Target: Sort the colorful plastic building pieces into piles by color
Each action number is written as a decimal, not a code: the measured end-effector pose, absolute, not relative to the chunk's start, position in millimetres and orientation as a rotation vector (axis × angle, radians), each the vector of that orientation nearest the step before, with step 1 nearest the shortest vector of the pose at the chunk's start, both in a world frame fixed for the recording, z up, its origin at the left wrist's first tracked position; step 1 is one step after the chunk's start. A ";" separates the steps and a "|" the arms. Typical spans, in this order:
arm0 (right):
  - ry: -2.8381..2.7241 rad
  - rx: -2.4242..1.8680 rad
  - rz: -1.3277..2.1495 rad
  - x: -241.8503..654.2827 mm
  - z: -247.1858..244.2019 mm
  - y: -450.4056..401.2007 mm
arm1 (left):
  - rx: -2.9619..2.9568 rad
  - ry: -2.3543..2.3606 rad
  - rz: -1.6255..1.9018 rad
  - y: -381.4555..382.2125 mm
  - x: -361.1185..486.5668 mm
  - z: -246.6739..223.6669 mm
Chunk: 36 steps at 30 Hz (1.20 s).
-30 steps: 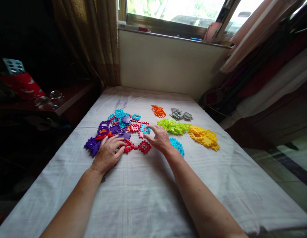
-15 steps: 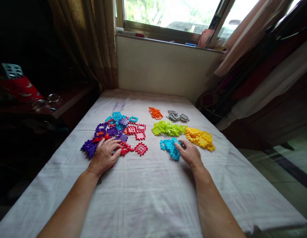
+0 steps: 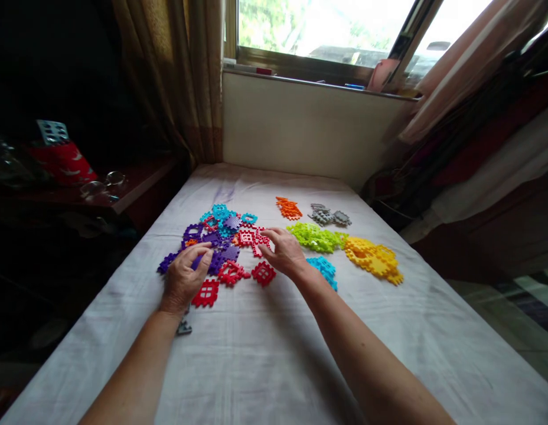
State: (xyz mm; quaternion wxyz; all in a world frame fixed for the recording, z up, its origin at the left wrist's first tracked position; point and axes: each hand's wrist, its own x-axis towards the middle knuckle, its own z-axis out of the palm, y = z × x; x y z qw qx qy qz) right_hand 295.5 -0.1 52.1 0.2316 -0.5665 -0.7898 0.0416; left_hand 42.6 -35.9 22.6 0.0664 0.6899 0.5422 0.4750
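Note:
My left hand (image 3: 188, 276) is over the left edge of the mixed pile, its fingers bent and apart beside purple pieces (image 3: 224, 255). My right hand (image 3: 283, 251) hovers with fingers apart at the red pieces (image 3: 246, 238) on the pile's right side; nothing shows in its grasp. A red window piece (image 3: 206, 293) lies just right of my left hand, and a red square piece (image 3: 263, 273) lies below my right fingers. Blue pieces (image 3: 323, 270) are partly hidden behind my right wrist. Light blue pieces (image 3: 219, 215) top the mixed pile.
Orange (image 3: 289, 208), grey (image 3: 329, 216), green (image 3: 316, 237) and yellow (image 3: 374, 260) piles lie right of centre on the white cloth (image 3: 256, 366). A grey piece (image 3: 184, 327) is near my left wrist. Glasses (image 3: 103, 186) sit on the dark side table.
My right hand has left the blue pile and moved left to the red pieces. My left hand has shifted slightly, uncovering a red window piece and more of the grey piece. The view has turned slightly left.

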 end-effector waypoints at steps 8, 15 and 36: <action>-2.298 -1.743 0.201 216.8 54.2 75.8 | 1.857 1.911 1.643 -24.0 19.2 16.3; -2.458 -1.562 0.142 207.8 46.0 66.5 | 1.793 1.917 1.615 -16.0 20.7 6.9; -2.531 -1.769 0.355 138.6 55.1 168.9 | 2.043 1.851 1.539 -18.4 24.1 2.7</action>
